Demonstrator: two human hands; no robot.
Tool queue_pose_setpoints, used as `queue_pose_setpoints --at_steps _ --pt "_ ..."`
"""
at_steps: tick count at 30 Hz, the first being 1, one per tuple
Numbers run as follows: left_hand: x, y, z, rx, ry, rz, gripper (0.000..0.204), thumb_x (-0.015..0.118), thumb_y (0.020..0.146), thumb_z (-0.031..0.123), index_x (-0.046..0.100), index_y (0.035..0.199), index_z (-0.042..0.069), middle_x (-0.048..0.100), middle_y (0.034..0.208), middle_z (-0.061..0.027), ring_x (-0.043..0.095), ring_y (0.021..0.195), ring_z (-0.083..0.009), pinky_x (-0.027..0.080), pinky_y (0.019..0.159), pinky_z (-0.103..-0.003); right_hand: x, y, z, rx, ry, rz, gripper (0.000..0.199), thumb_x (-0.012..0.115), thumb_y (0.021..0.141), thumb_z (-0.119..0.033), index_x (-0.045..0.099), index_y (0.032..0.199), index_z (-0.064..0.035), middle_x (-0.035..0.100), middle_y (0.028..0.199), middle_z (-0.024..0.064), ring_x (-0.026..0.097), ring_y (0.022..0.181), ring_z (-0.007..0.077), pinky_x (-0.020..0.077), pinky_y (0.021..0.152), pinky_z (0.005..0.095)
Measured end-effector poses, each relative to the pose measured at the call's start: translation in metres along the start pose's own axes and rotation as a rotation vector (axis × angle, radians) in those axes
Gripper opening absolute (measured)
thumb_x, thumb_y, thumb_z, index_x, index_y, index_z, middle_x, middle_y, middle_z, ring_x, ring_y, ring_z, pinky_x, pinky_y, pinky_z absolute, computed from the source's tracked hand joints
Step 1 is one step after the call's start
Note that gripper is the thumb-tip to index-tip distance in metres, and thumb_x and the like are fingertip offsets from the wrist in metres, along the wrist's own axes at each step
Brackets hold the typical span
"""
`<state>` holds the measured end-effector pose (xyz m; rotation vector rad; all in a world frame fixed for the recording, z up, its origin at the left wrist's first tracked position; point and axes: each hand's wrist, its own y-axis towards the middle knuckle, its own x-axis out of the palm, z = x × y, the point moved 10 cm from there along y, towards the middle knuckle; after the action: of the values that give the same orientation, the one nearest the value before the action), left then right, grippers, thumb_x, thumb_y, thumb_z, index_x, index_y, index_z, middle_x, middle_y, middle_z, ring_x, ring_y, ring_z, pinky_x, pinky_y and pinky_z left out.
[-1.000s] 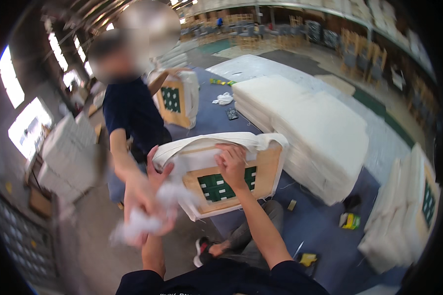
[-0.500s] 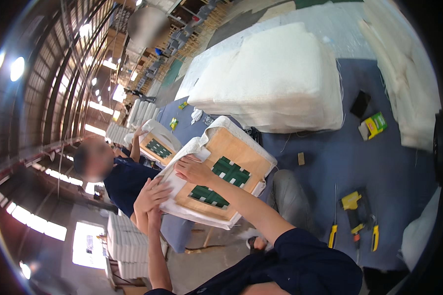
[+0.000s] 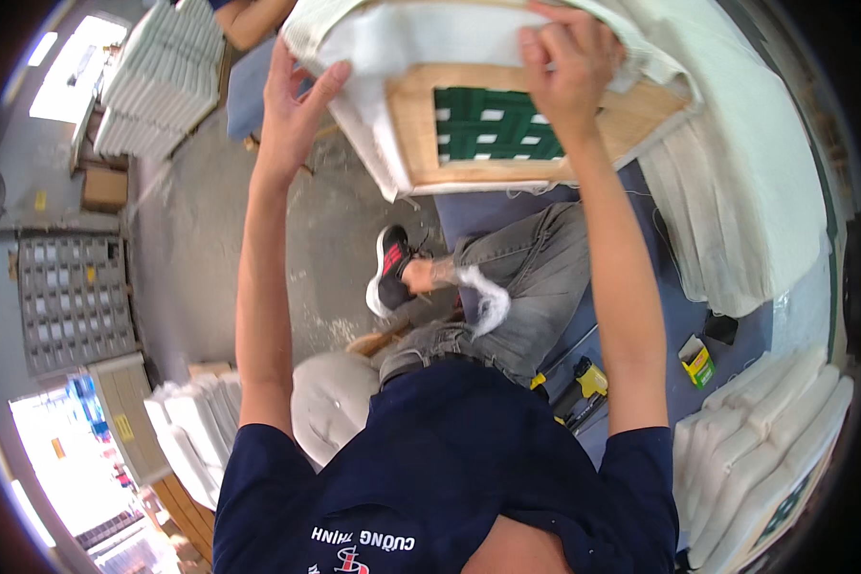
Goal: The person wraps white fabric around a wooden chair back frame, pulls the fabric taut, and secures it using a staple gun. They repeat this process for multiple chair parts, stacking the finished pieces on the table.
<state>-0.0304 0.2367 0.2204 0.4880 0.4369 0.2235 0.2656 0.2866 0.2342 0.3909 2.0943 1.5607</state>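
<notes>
"Since its frame (image 3: pixel 412 124) looks wooden, how might that padded seat (image 3: pixel 496 124) handle?"

"Probably stiff, light (its white cover (image 3: pixel 430 38) seems soft); hold the frame. It's far centre, left grip (image 3: pixel 294 115) clasping its left edge, right grip (image 3: pixel 571 72) pinching cover at the far side."

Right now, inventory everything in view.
Padded seat: 1, white with green webbing, top centre
Cushion stacks: 4, white, two each side
Worktable: 1, blue, right
Scrap: 1, white, over jeans
Tool: 1, yellow-black, on worktable
Small box: 1, yellow-green, on worktable
Flat object: 1, black, on worktable
Cardboard box: 1, brown, left
Co-worker's forearm: 1, dark-sleeved, top left
Jeans: 1 pair, grey, centre
Shoe: 1, black-red, centre
Left hand: 1, bare, seat's left edge
Right hand: 1, bare, seat's upper edge
</notes>
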Motion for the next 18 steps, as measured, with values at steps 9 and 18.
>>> queue_pose_setpoints --at_steps 9,18 --pt "0.194 -0.287 -0.104 -0.512 0.128 -0.644 0.060 0.082 0.083 0.032 0.063 0.132 0.002 0.070 0.119 -0.0187 0.069 0.107 -0.0329 0.052 0.096 -0.040 0.041 -0.018 -0.020 -0.088 -0.170 0.074 0.010 0.067 0.087 -0.016 0.066 0.078 -0.0113 0.068 0.102 0.0049 0.057 0.096 0.0318 0.0393 0.090 0.0461" --pt "0.115 -0.245 -0.195 -0.527 0.008 -0.891 0.026 0.080 0.085 0.023 0.077 0.102 0.003 0.076 0.088 -0.0113 0.070 0.078 -0.0171 0.057 0.074 -0.035 0.028 -0.025 -0.022 0.082 -0.128 -0.030 0.021 0.068 0.086 -0.019 0.058 0.070 -0.0110 0.069 0.113 0.0036 0.055 0.102 0.0347 0.0369 0.097 0.0496"
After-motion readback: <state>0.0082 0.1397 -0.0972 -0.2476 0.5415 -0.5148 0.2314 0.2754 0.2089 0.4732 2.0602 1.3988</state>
